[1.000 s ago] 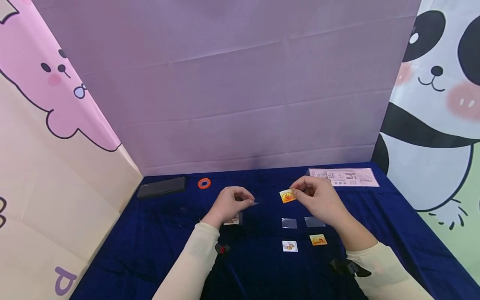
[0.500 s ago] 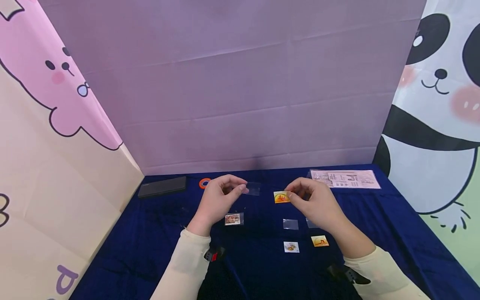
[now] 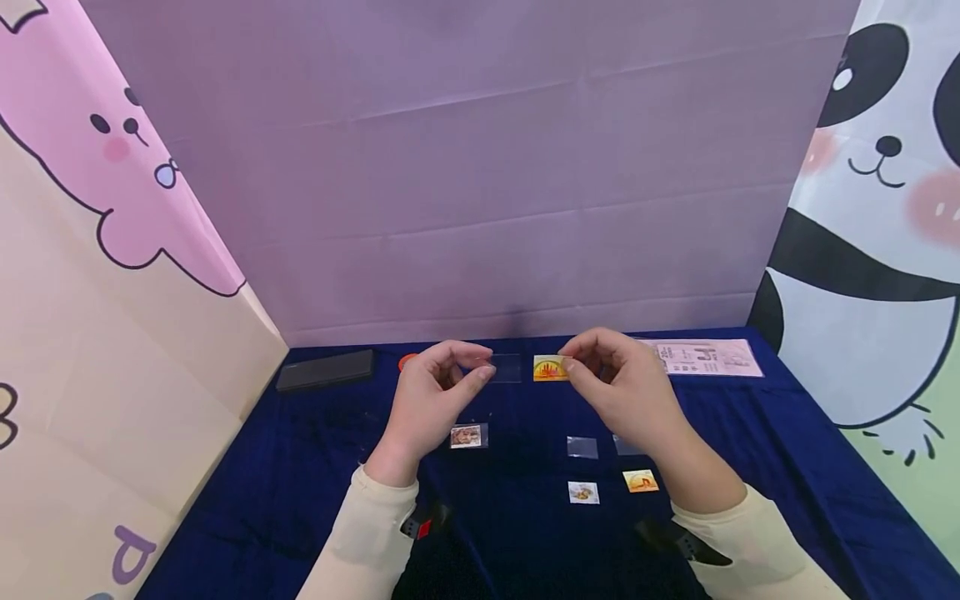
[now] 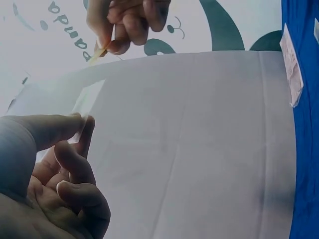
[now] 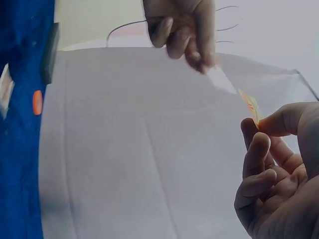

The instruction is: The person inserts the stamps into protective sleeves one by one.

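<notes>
My left hand [image 3: 423,400] pinches a small clear plastic sleeve [image 3: 507,368] by its left edge, between thumb and index finger. Facing it, my right hand [image 3: 626,396] pinches a yellow and orange stamp-like picture [image 3: 549,368] by its right edge. A narrow gap separates sleeve and picture; both are held up above the table. In the right wrist view the small picture [image 5: 250,107] looks slightly bowed. Below my left hand lies a sleeve with a brownish picture [image 3: 466,437] in it. Two clear sleeves [image 3: 582,447] lie below my right hand, one partly hidden by it.
Two small pictures, one white [image 3: 583,492] and one orange [image 3: 641,481], lie near the front of the blue cloth [image 3: 525,533]. At the back are a black flat case [image 3: 325,371], an orange ring [image 3: 407,361] partly behind my left hand, and a pink printed sheet [image 3: 708,357].
Both hands have risen and moved closer together. The clear sleeve now faces the picture edge to edge. The sleeved picture under my left hand has come fully into view.
</notes>
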A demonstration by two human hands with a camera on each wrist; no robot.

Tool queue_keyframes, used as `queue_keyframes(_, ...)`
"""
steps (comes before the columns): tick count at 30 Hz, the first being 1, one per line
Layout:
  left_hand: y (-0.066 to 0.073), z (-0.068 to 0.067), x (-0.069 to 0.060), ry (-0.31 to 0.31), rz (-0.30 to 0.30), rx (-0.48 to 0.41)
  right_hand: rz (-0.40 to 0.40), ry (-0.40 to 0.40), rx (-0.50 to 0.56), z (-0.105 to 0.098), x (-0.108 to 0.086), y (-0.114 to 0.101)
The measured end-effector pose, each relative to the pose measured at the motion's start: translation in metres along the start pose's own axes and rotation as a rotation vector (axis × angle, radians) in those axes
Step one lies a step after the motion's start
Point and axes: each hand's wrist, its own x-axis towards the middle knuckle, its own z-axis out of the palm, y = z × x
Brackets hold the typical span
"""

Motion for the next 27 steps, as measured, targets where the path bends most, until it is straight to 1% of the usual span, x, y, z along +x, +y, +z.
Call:
queue_keyframes(4, 0.0014, 0.0016, -0.0004, 0.012, 0.032, -0.014, -0.039, 0.04, 0.0, 0.0004, -0.0032, -0.0071)
queue_keyframes(7, 0.0009, 0.0034, -0.0007, 0.02, 0.04, -0.014, -0.047, 0.056, -0.008, -0.0006, -0.005, -0.0091)
queue_keyframes(14, 0.0017, 0.0052, -0.003, 0.019, 0.035, 0.037, -0.039, 0.054, 0.0, -0.0038, -0.0073, -0.0108)
queue_keyframes(18, 0.0007, 0.0067, -0.0023, 0.001, 0.037, 0.029, -0.043, 0.062, 0.007, -0.0045, -0.0072, -0.0102)
queue_keyframes(23, -0.001, 0.0083, -0.002, -0.017, 0.028, 0.027, -0.071, 0.073, -0.023, -0.0021, -0.0068, -0.0079)
queue_keyframes(27, -0.0003, 0.0087, -0.0029, -0.018, 0.024, 0.031, -0.079, 0.079, -0.047, 0.0008, -0.0058, -0.0042)
